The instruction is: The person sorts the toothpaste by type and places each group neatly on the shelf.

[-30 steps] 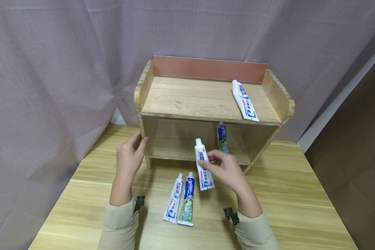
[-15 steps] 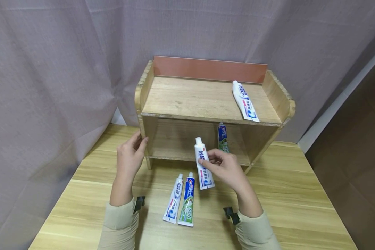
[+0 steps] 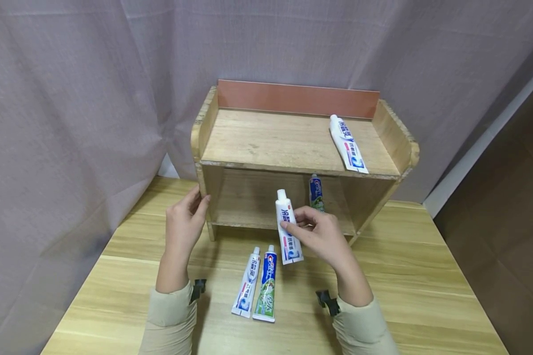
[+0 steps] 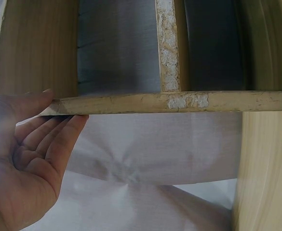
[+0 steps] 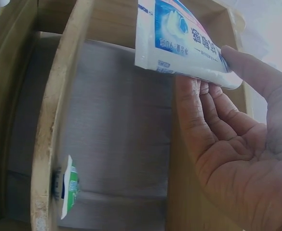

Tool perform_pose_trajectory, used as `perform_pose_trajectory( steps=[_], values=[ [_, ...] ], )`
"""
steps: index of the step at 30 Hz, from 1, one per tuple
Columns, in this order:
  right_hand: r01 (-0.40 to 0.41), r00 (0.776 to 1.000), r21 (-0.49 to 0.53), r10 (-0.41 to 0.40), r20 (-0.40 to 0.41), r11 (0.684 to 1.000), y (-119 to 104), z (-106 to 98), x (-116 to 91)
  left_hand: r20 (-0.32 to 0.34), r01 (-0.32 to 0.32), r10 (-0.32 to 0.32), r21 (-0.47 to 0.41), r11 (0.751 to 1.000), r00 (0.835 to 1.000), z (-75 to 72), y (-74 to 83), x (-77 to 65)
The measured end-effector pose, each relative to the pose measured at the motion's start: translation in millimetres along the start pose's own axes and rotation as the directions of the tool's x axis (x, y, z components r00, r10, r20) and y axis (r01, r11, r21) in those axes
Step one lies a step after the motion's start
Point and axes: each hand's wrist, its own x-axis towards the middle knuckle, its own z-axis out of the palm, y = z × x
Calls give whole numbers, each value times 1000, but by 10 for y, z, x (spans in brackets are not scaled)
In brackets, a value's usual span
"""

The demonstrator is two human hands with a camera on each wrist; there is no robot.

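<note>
My right hand [image 3: 322,234] pinches a white toothpaste tube [image 3: 288,231] between thumb and fingers, cap pointing away, in front of the shelf's lower level. My left hand [image 3: 185,217] grips the left side panel of a small wooden shelf [image 3: 248,148]; in the left wrist view its thumb and fingers [image 4: 73,137] lie on opposite faces of the board. On the table lie a second white toothpaste tube [image 3: 247,283] and a blue-green toothpaste tube [image 3: 265,286], side by side. Another white tube [image 3: 347,143] rests on the top shelf at right. Below it, a blue-green tube [image 3: 315,190] is partly hidden by my right hand.
A reddish-brown back strip [image 3: 297,98] and raised side panels [image 3: 397,133] border the upper shelf. The wooden table [image 3: 426,276] extends on both sides. A grey curtain [image 3: 93,98] hangs behind, and a brown panel [image 3: 502,172] stands at the right.
My right hand has moved slightly up and toward the shelf with the white toothpaste tube. My left hand keeps its grip on the side panel.
</note>
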Motion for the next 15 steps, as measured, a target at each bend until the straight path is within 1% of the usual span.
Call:
perform_pose_trajectory(
  steps=[5,11,15],
  values=[
    [18,1000,15,-18,-12,1000,-39,-34,9,-1,6,-6,-5,1000,1000,10,10,4],
    [21,1000,12,-21,-20,1000,-81,-63,25,-1,15,-15,-8,1000,1000,2,13,-6],
    [41,999,10,-41,-32,999,-103,-76,48,4,16,-16,-7,1000,1000,-3,13,-6]
  ],
)
